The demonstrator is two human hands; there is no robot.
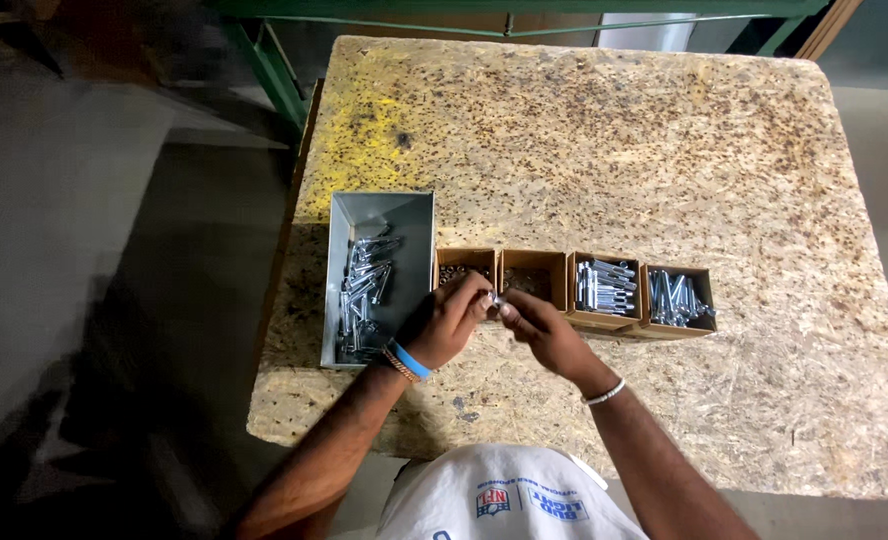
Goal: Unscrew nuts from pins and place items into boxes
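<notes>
Bolt [495, 299], small and silvery, sits pinched between our two hands just above the near edge of the cardboard boxes. Our left hand [451, 320] and right hand [539, 325] both close their fingertips on it. On the chipboard bench [614, 140] we see a grey metal tray [404, 215] of bolts at left and four brown boxes [604, 285] in a row.

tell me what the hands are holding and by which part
Both hands, left hand and right hand, pinch a small shiny metal piece between their fingertips; too small to tell which part is gripped.
</notes>
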